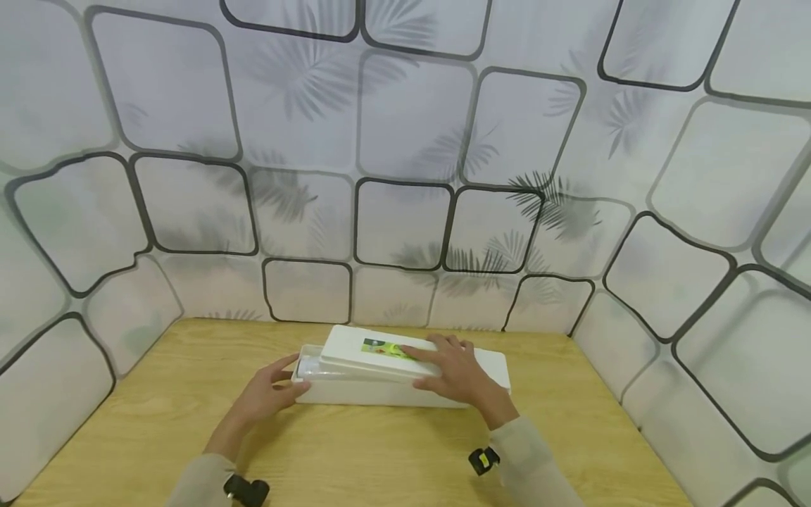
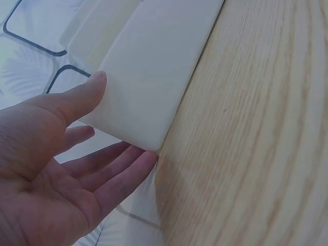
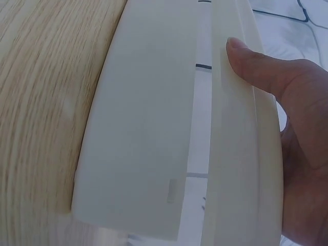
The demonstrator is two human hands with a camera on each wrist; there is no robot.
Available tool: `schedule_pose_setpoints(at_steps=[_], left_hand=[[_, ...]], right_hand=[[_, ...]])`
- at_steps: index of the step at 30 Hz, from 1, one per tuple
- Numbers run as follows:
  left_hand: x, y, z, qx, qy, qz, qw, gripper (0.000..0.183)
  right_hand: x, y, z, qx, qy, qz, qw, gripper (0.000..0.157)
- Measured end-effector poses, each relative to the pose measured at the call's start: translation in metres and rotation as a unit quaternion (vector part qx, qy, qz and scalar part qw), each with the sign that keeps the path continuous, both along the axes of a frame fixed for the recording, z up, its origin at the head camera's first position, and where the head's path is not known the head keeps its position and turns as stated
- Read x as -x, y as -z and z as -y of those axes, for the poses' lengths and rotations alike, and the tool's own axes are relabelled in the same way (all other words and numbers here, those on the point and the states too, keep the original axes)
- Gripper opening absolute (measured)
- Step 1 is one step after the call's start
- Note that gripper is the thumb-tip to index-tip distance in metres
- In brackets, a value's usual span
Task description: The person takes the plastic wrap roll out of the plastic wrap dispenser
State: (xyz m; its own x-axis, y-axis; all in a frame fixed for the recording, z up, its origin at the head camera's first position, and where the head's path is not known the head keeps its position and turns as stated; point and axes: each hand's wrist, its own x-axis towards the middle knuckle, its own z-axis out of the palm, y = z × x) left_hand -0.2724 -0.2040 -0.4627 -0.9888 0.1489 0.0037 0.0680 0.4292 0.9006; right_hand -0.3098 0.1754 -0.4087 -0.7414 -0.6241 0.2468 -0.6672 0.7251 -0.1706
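A long white plastic box point(image 1: 380, 394) lies crosswise on the table, with its white lid point(image 1: 491, 362) tilted over it. A small green printed label point(image 1: 385, 348) marks the lid's top. My right hand point(image 1: 459, 373) holds the lid across its width, the thumb point(image 3: 256, 66) along the near edge. In the right wrist view a gap separates lid and box. My left hand point(image 1: 269, 391) grips the box's left end, its thumb at the near upper corner and fingers point(image 2: 123, 179) around the end. Something clear and shiny point(image 1: 313, 367) shows inside the uncovered left end; the other contents are hidden.
The wooden tabletop point(image 1: 355, 458) extends around the box. Pale patterned fabric point(image 1: 405, 225) with dark rounded squares and leaf prints encloses the table at the back and sides. Dark wrist cameras point(image 1: 246, 489) sit by both sleeves.
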Motion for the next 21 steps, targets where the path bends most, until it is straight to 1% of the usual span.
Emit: schedule_pose_setpoints(at_steps=[8, 14, 21], left_hand=[[-0.001, 0.000, -0.001, 0.005, -0.004, 0.006, 1.0000, 0.077], [0.000, 0.001, -0.001, -0.006, 0.003, 0.002, 1.0000, 0.077], [0.001, 0.004, 0.002, -0.014, 0.007, 0.001, 0.9999, 0.077]], right_hand=[[-0.001, -0.001, -0.010, 0.004, 0.002, -0.007, 1.000, 0.062], [0.001, -0.001, -0.017, -0.007, 0.013, -0.021, 1.000, 0.062], [0.003, -0.001, -0.026, -0.006, 0.028, -0.031, 0.999, 0.062]])
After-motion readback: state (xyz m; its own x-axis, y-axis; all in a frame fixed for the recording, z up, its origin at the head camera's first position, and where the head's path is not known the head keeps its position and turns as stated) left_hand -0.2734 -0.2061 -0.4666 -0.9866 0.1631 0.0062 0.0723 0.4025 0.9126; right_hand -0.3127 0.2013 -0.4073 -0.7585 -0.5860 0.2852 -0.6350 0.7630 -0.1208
